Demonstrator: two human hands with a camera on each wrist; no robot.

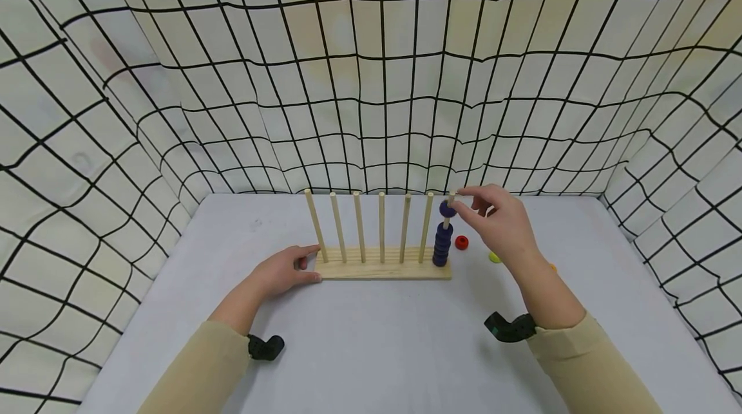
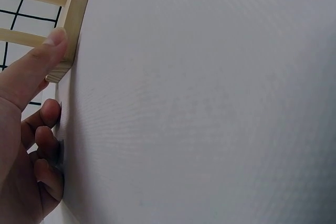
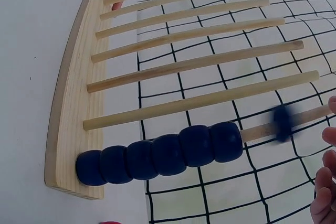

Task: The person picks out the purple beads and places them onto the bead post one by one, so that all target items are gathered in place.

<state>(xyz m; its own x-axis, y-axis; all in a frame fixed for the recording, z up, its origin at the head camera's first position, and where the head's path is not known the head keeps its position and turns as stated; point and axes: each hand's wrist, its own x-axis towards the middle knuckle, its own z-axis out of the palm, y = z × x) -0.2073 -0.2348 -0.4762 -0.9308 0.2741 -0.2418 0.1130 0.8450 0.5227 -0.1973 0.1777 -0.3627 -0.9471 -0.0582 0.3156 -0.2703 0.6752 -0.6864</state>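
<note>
A wooden peg stand (image 1: 382, 271) with several upright pegs lies across the table. My left hand (image 1: 284, 270) pinches its left end, thumb at the front edge and index finger behind. Dark blue beads (image 1: 442, 246) are stacked on the rightmost peg. Higher on that peg is one more blue bead (image 1: 447, 209), blurred in the right wrist view (image 3: 282, 123) and apart from the stack. My right hand (image 1: 505, 221) is at the peg's top, thumb and index finger parted, the bead just below the fingertips.
A red bead (image 1: 461, 243) lies right of the stand. Farther right are a yellow-green bead (image 1: 494, 257) and an orange piece (image 1: 553, 267), partly covered by the right arm. Black netting (image 1: 382, 98) over pale walls surrounds the white table (image 1: 377, 343).
</note>
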